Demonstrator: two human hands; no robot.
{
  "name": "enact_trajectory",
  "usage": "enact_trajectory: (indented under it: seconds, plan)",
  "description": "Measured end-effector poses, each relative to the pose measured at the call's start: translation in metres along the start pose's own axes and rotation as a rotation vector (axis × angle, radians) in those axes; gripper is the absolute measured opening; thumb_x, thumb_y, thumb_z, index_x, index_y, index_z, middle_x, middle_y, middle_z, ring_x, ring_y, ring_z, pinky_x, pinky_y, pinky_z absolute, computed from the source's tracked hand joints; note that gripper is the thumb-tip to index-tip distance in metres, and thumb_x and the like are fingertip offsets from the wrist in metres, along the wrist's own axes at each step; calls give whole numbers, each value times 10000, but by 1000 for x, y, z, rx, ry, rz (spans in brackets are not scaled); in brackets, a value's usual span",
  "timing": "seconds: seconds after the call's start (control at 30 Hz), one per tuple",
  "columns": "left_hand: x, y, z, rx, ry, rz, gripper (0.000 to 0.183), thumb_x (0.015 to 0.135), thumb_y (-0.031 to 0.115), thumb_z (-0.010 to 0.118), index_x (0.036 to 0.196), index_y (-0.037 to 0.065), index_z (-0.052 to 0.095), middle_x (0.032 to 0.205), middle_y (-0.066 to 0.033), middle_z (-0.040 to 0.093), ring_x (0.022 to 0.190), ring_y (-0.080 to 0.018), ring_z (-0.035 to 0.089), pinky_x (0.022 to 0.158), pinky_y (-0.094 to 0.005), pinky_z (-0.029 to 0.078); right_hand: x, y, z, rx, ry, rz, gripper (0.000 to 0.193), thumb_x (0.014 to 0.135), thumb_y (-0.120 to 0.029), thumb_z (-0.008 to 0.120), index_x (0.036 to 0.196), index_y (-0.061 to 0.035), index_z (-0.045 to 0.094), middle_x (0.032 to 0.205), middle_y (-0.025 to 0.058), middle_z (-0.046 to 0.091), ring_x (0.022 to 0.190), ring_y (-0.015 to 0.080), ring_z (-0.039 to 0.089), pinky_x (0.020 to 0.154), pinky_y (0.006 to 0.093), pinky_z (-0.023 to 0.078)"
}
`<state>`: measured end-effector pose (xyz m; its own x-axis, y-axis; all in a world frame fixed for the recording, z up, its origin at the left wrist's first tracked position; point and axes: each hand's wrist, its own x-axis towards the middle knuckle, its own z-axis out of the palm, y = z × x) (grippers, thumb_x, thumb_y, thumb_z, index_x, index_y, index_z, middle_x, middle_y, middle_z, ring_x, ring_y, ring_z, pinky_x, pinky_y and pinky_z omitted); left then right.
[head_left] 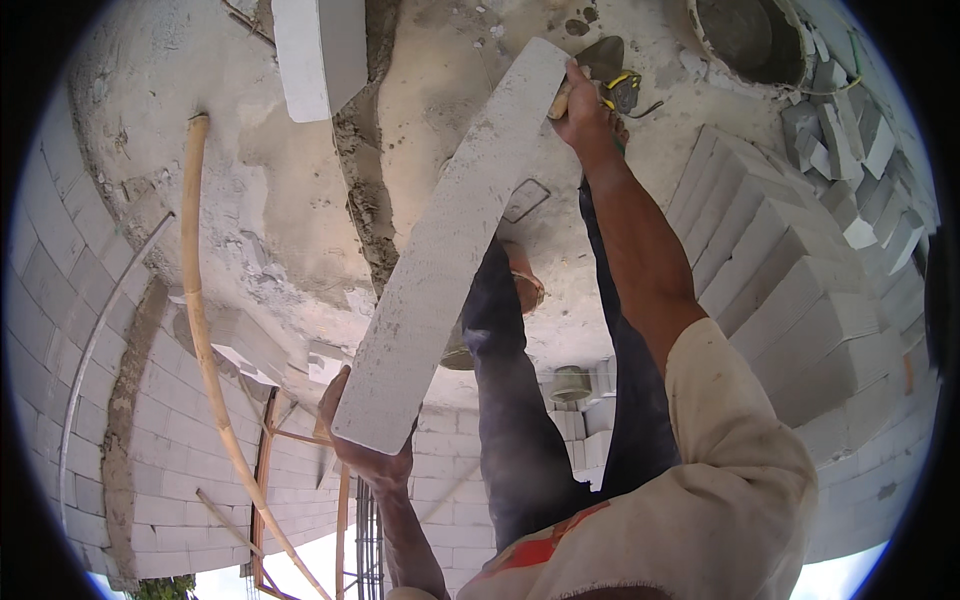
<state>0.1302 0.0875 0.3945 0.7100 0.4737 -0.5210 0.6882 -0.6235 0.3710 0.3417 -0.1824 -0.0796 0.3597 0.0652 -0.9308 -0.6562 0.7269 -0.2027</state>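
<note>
A long, pale aerated concrete block (455, 250) slants across the middle of the view, held up between my two hands. My left hand (372, 440) is closed around its near lower end, the fingers partly behind it. At the far upper end my right hand (583, 115) grips the block's edge. A short wooden handle (559, 103) pokes out by the right fingers. Just beyond them is a dark grey blade (601, 56), like a trowel's; whether it joins that handle I cannot tell. A yellow and black tool (622, 90) shows beside the right hand.
A mortar strip (368, 190) runs along the floor below another pale block (322, 60). Stacked blocks (775, 240) stand at right, near a round tub of mortar (750, 38). A bamboo pole (199, 300) curves along the left. Buckets (571, 383) are near my legs.
</note>
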Motion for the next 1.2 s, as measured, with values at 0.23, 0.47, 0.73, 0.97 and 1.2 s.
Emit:
enact_trajectory:
  seconds: [0.23, 0.47, 0.73, 0.97, 1.2]
  plan:
    - [11, 40, 25, 62, 11, 163, 753, 819, 317, 897, 1388, -4, 522, 1304, -159, 544, 1273, -330, 559, 1069, -477, 481, -96, -34, -34, -459, 146, -83, 507, 975, -276, 766, 1368, -33, 557, 1081, 90, 700, 839, 174, 714, 725, 362, 618]
    - [25, 89, 47, 146, 65, 357, 785, 825, 465, 841, 1359, 3, 496, 1294, -174, 510, 1273, -377, 498, 1101, -521, 377, -251, -149, -61, -873, 282, -366, 335, 960, -257, 745, 1169, -20, 636, 747, 86, 630, 660, 148, 653, 465, 327, 489]
    - [55, 165, 63, 304, 81, 483, 825, 738, 420, 819, 1370, 14, 477, 1264, -168, 545, 1235, -369, 494, 1056, -511, 325, -138, -317, -35, -1650, 559, -610, 518, 989, -478, 664, 1229, -20, 704, 1132, 290, 738, 1137, 473, 695, 950, 546, 554]
    - [64, 162, 70, 248, 154, 481, 855, 710, 420, 833, 1352, -28, 490, 1254, -193, 502, 1188, -379, 486, 1005, -556, 399, -86, -358, -1, -1890, 659, -561, 360, 990, -254, 555, 1198, -30, 745, 1208, 269, 727, 1125, 457, 711, 965, 525, 585]
    - [73, 148, 59, 142, 97, 398, 893, 700, 388, 824, 1391, -32, 443, 1242, -177, 451, 1188, -359, 474, 1018, -545, 406, -62, -322, -20, -1886, 424, -639, 361, 981, -312, 666, 1091, 25, 738, 1008, 210, 767, 897, 369, 776, 757, 494, 615]
